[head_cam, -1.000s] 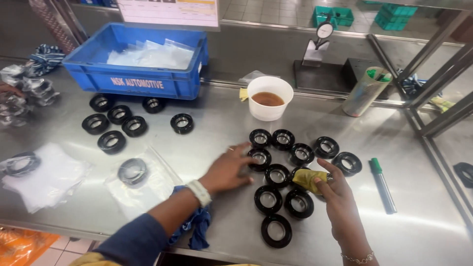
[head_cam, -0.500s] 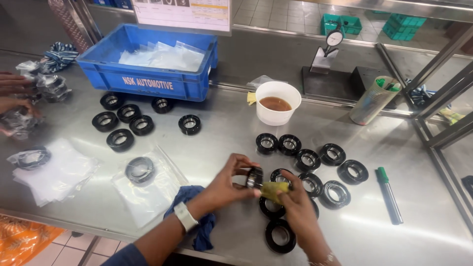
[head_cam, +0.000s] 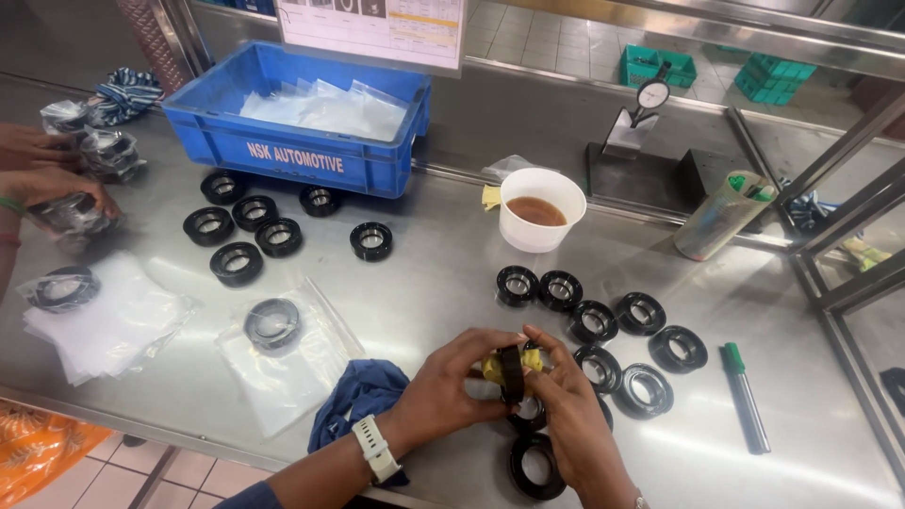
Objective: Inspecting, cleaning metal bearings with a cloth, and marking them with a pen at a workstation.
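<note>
At the lower centre of the frame, your left hand (head_cam: 443,382) and right hand (head_cam: 570,415) meet above the steel tabletop (head_cam: 434,283). Both are closed around one black ring (head_cam: 510,373), held upright on its edge between the fingertips of the two hands. A yellow cloth (head_cam: 497,366) shows just behind the ring, pressed between the fingers (which hand's grip carries the cloth cannot be told). Your left wrist bears a white watch (head_cam: 375,449).

Directly below the hands, further black rings lie flat on the tabletop; one (head_cam: 537,465) sits at the bottom edge, partly covered by your right hand. To the right of centre, a cluster of rings (head_cam: 603,325) lies in two loose rows, and a green-capped marker (head_cam: 744,396) lies beside them at the right. A blue cloth (head_cam: 363,396) lies crumpled just left of your left forearm.

At upper centre, a white cup (head_cam: 541,209) holds brown liquid. At upper left, a blue crate (head_cam: 292,123) contains clear plastic bags, with a second group of rings (head_cam: 250,221) in front of it. Clear bags (head_cam: 283,349) lie at the lower left, one with a ring inside.

At the far left edge, another person's hands (head_cam: 42,179) handle bagged parts.
</note>
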